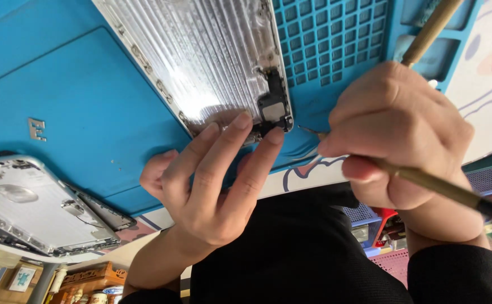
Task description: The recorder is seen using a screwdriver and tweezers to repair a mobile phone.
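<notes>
My left hand [212, 180] lies open, fingers spread, fingertips [243, 119] pressing the near corner of the silver metal housing [201, 50] flat onto the blue work mat [77, 95]. Index and middle tips bracket the small dark component [274, 104] seated at that corner; the tips touch the housing edge just beside it.

My right hand [398, 135] is closed around a thin brass-coloured tool [426, 180], pencil-style grip. The tool's fine tip [308, 130] points toward the component from the right, just beside it; I cannot tell whether it touches. The shaft's long axis runs from that tip out to the right and slightly away from the housing, roughly crosswise to the housing's long edge. The left hand is the nearer of the two to the component.

A second silver housing [32, 208], interior up, sits well apart to the left on the surface. A wooden-handled tool [429, 28] lies over the mat's tray section behind my right hand.
</notes>
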